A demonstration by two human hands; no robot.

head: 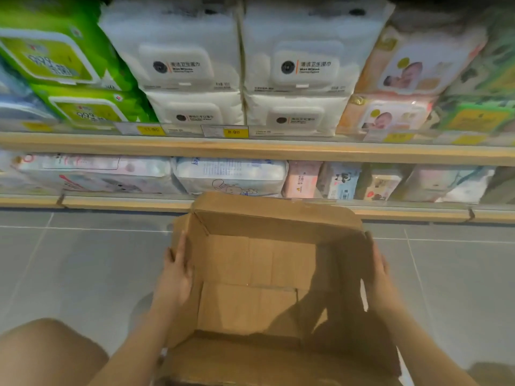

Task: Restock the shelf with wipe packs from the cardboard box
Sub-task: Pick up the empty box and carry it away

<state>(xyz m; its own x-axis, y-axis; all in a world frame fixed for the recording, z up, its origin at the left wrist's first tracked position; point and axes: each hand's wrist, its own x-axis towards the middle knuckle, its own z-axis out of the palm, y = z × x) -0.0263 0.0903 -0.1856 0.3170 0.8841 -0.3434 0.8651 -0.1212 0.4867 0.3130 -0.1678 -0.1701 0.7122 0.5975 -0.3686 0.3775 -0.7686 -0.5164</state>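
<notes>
Head view, cardboard box (264, 274): open-topped, flaps up, its brown inside bare down to the bottom panels; it sits low in front of the shelving, above the grey tiled floor (69, 274).
Head view, left hand (175, 277): flat against the outside of the box's left wall, fingers (178, 252) straight and close together, pointing toward the shelf.
Head view, right hand (380, 277): laid along the outside of the right wall, fingers straight as far as they show; the box edge hides part of them.
Head view, white wipe packs (239, 65): two columns, stacked two high, on the upper shelf (250, 149) straight ahead, just behind the yellow price tags (232, 132).
Head view, neighbours: green wipe packs (55, 59) to the left, pink baby-picture packs (401, 76) to the right.
Head view, lower shelf (111, 201): mixed pale packs lying in a row just behind the box's far flap.
Head view, knee (47, 355): bare, at the lower left, apart from the box.
</notes>
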